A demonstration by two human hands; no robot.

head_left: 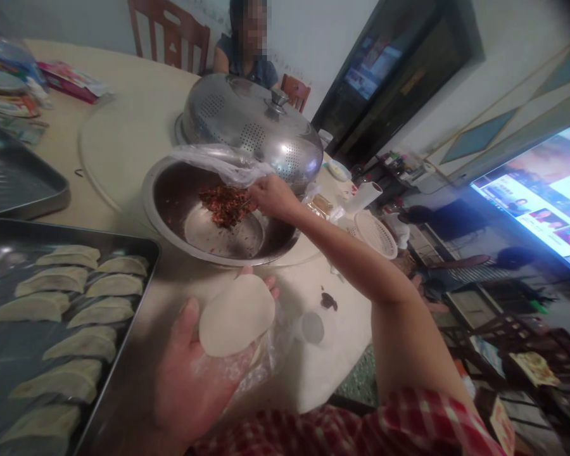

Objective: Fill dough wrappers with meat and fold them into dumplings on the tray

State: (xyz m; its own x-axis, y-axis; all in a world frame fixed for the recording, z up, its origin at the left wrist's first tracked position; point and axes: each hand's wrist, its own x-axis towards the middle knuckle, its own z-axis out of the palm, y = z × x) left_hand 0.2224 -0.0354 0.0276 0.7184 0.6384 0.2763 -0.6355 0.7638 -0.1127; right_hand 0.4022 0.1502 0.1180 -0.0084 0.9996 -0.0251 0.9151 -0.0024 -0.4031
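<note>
On the upturned palm of my left hand (pixel 194 380) lies a round, pale dumpling wrapper (pixel 237 315), its edge near the fingertips and thumb. My right hand (pixel 273 199) reaches over the rim of a large metal bowl (pixel 164 237). Its fingers are closed at the edge of a clump of dark reddish filling (pixel 225 206); whatever they grip is too small and blurred to name. Clear plastic wrap (pixel 218 158) is bunched along the bowl's far rim. Left of my left hand, a metal tray (pixel 4 354) holds several folded dumplings (pixel 83 345).
Behind the bowl stands a perforated metal dome lid (pixel 251 123). A second tray (pixel 19 171) is at the left. A plastic bag (pixel 270 354) lies under my left hand, and a white basket (pixel 375 234) stands at the right. Across the table sits a person (pixel 247 54).
</note>
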